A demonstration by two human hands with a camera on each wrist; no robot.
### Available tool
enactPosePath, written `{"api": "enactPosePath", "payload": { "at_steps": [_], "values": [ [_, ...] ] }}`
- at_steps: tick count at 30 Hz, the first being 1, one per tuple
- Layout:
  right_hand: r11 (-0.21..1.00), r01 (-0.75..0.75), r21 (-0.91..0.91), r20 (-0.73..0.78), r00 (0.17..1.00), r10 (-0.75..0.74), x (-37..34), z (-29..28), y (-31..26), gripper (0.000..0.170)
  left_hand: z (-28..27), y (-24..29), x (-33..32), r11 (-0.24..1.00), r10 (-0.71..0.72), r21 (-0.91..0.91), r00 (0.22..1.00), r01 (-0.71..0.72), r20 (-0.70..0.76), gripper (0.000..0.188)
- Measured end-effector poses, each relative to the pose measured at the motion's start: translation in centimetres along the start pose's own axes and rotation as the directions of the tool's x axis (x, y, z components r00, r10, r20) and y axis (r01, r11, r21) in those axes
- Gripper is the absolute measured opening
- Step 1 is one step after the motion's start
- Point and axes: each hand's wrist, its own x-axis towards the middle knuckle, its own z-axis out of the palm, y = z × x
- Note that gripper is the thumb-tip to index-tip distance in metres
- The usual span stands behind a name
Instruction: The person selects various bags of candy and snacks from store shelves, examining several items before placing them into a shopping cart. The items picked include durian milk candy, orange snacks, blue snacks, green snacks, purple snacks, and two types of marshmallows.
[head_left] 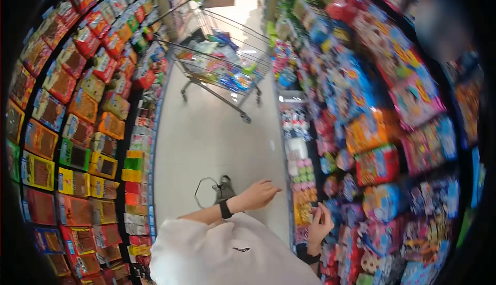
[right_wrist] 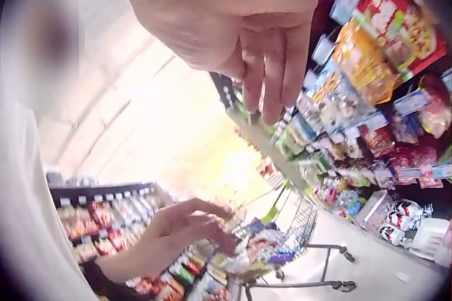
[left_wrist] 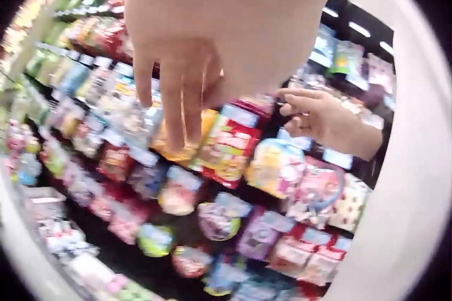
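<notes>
My left hand (head_left: 257,194) is held out over the aisle with fingers loosely extended, nothing in it. In the left wrist view its fingers hang down from the left hand (left_wrist: 212,40), in front of an orange packet (left_wrist: 171,147) and a red packet (left_wrist: 229,147); no grip shows. My right hand (head_left: 321,225) is raised beside the right-hand shelves, fingers slightly bent and empty. The right wrist view has the right hand (right_wrist: 240,26) with fingers hanging loosely, apart from an orange bag (right_wrist: 361,61), while the left hand (right_wrist: 173,234) appears lower down.
A wire shopping cart (head_left: 222,63) with several packaged goods stands ahead in the aisle. Hanging packets fill the left shelves (head_left: 77,151), and colourful bags fill the right shelves (head_left: 372,130). Pale floor (head_left: 222,140) runs between them. A blurred patch (head_left: 444,21) lies at the upper right.
</notes>
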Motion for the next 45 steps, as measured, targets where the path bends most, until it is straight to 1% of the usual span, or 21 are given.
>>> {"api": "enactPosePath", "payload": {
  "at_steps": [2, 3, 4, 5, 6, 8, 9, 11, 14, 19, 24, 26, 30, 34, 35, 36, 37, 39, 40, 42, 45],
  "values": [
    [0.858, 0.455, -0.239, 0.337, 0.867, -0.366, 4.6, 6.1, -0.7, 0.020, -4.9, -5.4, -4.7, 0.923, -0.363, 0.231, 0.893, 0.306, 0.268, 0.026],
    [0.875, 0.389, -0.288, 0.498, 0.841, -0.210, 6.5, 9.0, -2.3, 0.026, -7.3, -7.0, -6.6, 0.917, -0.383, 0.240, 0.874, 0.320, 0.298, 0.026],
    [0.879, 0.331, -0.344, 0.628, 0.777, -0.047, 8.2, 11.8, -3.6, 0.033, -9.9, -8.6, -8.1, 0.744, -0.646, 0.496, 0.674, 0.448, 0.360, 0.032],
    [0.824, 0.453, -0.341, 0.707, 0.701, -0.093, 10.4, 14.6, -2.1, 0.038, -12.7, -11.1, -8.8, 0.501, -0.848, 0.733, 0.430, 0.461, 0.309, 0.038],
    [0.758, 0.564, -0.328, 0.778, 0.616, -0.123, 11.6, 17.6, -0.8, 0.044, -15.0, -13.8, -9.4, 0.500, -0.849, 0.748, 0.420, 0.437, 0.322, 0.038],
    [0.704, 0.422, -0.571, 0.791, 0.514, 0.333, 15.2, 22.9, -7.9, 0.049, -18.9, -18.4, -10.4, 0.516, -0.813, 0.531, 0.580, 0.673, 0.054, 0.047],
    [0.716, 0.393, -0.577, 0.783, 0.514, 0.350, 16.4, 25.5, -9.1, 0.049, -20.7, -20.5, -10.2, 0.526, -0.809, 0.544, 0.581, 0.654, 0.083, 0.047],
    [0.863, 0.399, -0.310, 0.786, 0.618, -0.004, 18.8, 29.5, -10.6, 0.048, -23.1, -24.3, -9.1, 0.483, -0.786, 0.461, 0.600, 0.745, -0.146, 0.052],
    [0.849, 0.476, -0.231, 0.774, 0.619, -0.137, 22.3, 35.1, -11.0, 0.047, -24.6, -29.9, -7.9, 0.456, -0.809, 0.501, 0.578, 0.735, -0.111, 0.049],
    [0.817, 0.387, -0.427, 0.800, 0.584, 0.142, 29.5, 43.5, -8.3, 0.049, -27.4, -39.2, -2.3, 0.551, -0.827, 0.345, 0.554, 0.760, 0.100, 0.051],
    [0.724, 0.436, -0.534, 0.726, 0.676, 0.129, 39.7, 53.3, -9.0, 0.047, -34.5, -47.5, 4.0, 0.559, -0.824, 0.324, 0.555, 0.764, 0.112, 0.052],
    [0.766, 0.478, -0.430, 0.723, 0.690, -0.024, 43.1, 57.5, -10.9, 0.042, -37.6, -50.8, 6.9, 0.627, -0.766, 0.200, 0.643, 0.753, -0.022, 0.051],
    [0.829, 0.463, -0.314, 0.695, 0.707, -0.131, 46.9, 63.9, -14.0, 0.037, -41.8, -57.5, 8.7, 0.584, -0.811, 0.264, 0.563, 0.767, 0.158, 0.052],
    [0.848, 0.304, -0.435, 0.733, 0.666, 0.137, 47.8, 70.7, -10.8, 0.032, -43.8, -66.0, 12.1, 0.626, -0.764, 0.200, 0.542, 0.754, 0.350, 0.049],
    [0.806, 0.293, -0.515, 0.774, 0.562, 0.291, 49.2, 72.7, -10.4, 0.032, -43.7, -68.5, 12.8, 0.653, -0.735, 0.194, 0.552, 0.732, 0.394, 0.049],
    [0.754, 0.293, -0.587, 0.783, 0.442, 0.438, 50.7, 74.8, -10.0, 0.032, -43.1, -71.2, 13.6, 0.721, -0.679, 0.134, 0.654, 0.680, 0.334, 0.052],
    [0.749, 0.310, -0.586, 0.777, 0.478, 0.410, 51.8, 77.6, -8.0, 0.032, -42.4, -73.8, 14.4, 0.781, -0.615, 0.071, 0.744, 0.620, 0.262, 0.055],
    [0.708, 0.355, -0.611, 0.777, 0.441, 0.449, 53.9, 83.4, -4.4, 0.030, -42.1, -78.2, 13.8, 0.839, -0.542, 0.185, 0.755, 0.512, 0.370, 0.063],
    [0.676, 0.380, -0.632, 0.773, 0.366, 0.518, 55.1, 86.0, -2.7, 0.029, -42.2, -80.4, 13.0, 0.862, -0.504, 0.310, 0.742, 0.401, 0.441, 0.072],
    [0.441, 0.362, -0.821, 0.570, 0.561, 0.601, 53.0, 91.5, 4.0, 0.031, -42.5, -84.4, 10.5, 0.829, -0.555, 0.333, 0.596, 0.449, 0.580, 0.090],
    [0.310, 0.474, -0.824, 0.521, 0.419, 0.744, 52.5, 95.6, 10.1, 0.048, -43.1, -88.8, 7.1, 0.854, -0.497, 0.290, 0.513, 0.431, 0.700, 0.101]
  ]
}}
